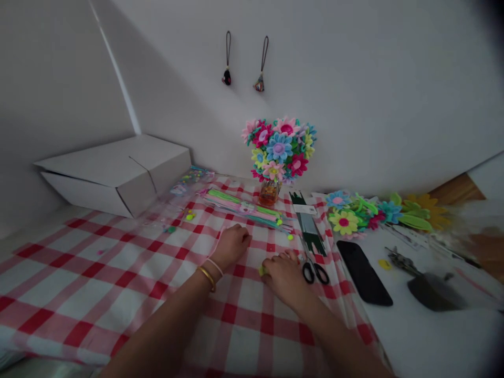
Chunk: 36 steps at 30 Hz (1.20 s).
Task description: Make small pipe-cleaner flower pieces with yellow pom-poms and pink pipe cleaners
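Observation:
Above the red and white checked cloth [157,273], my left hand [233,242] is closed, its fingers curled in; what it may hold is too small to make out. My right hand [282,268] is curled around a small yellow-green piece [263,270], which shows at its thumb side. Just right of that hand lie scissors with black handles [315,273]. Behind both hands is a bundle of coloured pipe cleaners [244,209] in clear wrap. A pack of dark green stems [307,223] lies beyond the scissors.
A bouquet of fuzzy flowers [280,149] stands in a glass vase [269,193] by the wall. At left is a white box [118,163], next to clear plastic bags. On the right lie a black phone [364,273] and more fuzzy flowers [344,222]. Small pompoms [190,216] are scattered.

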{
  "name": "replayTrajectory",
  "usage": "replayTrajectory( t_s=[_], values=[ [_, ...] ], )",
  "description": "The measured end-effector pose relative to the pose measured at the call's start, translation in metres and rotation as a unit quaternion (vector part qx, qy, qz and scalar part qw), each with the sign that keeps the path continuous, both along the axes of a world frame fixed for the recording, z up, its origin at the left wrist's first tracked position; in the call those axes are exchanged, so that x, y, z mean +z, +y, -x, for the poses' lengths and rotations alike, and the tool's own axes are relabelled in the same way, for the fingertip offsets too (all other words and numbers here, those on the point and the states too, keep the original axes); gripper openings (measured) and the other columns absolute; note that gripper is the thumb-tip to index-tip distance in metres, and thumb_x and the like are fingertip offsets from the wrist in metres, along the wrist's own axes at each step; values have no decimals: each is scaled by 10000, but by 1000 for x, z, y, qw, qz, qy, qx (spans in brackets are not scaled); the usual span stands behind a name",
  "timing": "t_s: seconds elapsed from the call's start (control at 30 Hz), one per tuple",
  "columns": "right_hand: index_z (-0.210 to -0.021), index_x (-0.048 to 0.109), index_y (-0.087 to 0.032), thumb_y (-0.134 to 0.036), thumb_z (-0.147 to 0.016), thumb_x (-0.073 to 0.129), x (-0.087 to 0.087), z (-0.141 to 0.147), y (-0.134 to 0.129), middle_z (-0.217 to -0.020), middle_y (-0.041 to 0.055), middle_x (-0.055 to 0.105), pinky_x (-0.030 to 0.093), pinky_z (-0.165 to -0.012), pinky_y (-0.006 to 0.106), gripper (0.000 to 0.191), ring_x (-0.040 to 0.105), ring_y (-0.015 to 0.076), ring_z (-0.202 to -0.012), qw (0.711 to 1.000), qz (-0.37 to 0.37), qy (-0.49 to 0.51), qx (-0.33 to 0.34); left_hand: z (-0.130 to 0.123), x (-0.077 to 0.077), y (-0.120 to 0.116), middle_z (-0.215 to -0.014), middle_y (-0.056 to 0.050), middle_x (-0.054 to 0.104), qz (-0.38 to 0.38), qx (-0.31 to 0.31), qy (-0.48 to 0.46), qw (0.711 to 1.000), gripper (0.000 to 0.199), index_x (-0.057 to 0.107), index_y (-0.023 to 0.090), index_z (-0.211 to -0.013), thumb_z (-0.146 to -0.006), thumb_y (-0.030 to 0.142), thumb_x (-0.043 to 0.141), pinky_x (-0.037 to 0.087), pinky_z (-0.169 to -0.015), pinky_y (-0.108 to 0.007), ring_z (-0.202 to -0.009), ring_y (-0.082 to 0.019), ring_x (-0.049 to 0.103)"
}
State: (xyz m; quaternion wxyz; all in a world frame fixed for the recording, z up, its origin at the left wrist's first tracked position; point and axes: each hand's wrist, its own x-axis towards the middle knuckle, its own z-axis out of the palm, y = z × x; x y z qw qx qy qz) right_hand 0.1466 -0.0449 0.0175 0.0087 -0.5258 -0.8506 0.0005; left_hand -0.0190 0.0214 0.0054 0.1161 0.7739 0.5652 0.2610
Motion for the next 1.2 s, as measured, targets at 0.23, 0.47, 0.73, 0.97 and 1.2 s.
replayTrajectory(
  t_s=[0.23, 0.47, 0.73, 0.97, 1.2],
  values=[
    [-837, 596, -195, -230, -741, 514, -1, -6, 6, -813, 52, 647, 247, -821, 374, 131, 536, 218, -849, 1000, 14, 5, -4, -5, -19, -4, -764, -33, 635, 83, -38, -240, 967, 189, 632, 159, -801, -753, 263, 481, 432, -677, -267, -712, -148, 559],
    [-799, 585, -196, -265, -700, 576, -5, -9, 11, -830, 41, 634, 274, -762, 329, 121, 531, 208, -840, 998, 46, 36, -2, -10, -25, -6, -762, -35, 631, 95, -47, -304, 947, 209, 625, 154, -784, -750, 312, 492, 431, -679, -275, -717, -154, 557],
    [-846, 550, -215, -221, -678, 594, 5, -11, 24, -757, -26, 639, 322, -728, 286, 174, 561, 138, -723, 975, 120, 186, -32, -11, -26, -7, -764, -34, 617, 254, -79, -475, 839, 351, 594, 128, -915, -694, 402, 587, 413, -581, -240, -587, -100, 515],
    [-951, 493, -209, -211, -632, 642, 1, -14, 52, -717, -33, 578, 400, -620, 246, 352, 556, 114, -658, 887, 146, 428, -100, -6, -30, -2, -689, -6, 604, 318, -114, -531, 777, 283, 638, 122, -817, -607, 300, 704, 370, -598, -221, -596, -84, 493],
    [-941, 502, -194, -222, -621, 657, -7, -11, 56, -740, -16, 588, 444, -679, 271, 357, 578, 125, -699, 748, 228, 614, -106, -8, -34, 1, -640, 10, 574, 321, -92, -573, 749, 212, 629, 124, -736, -612, 281, 699, 346, -557, -211, -554, -71, 470]
  ],
)
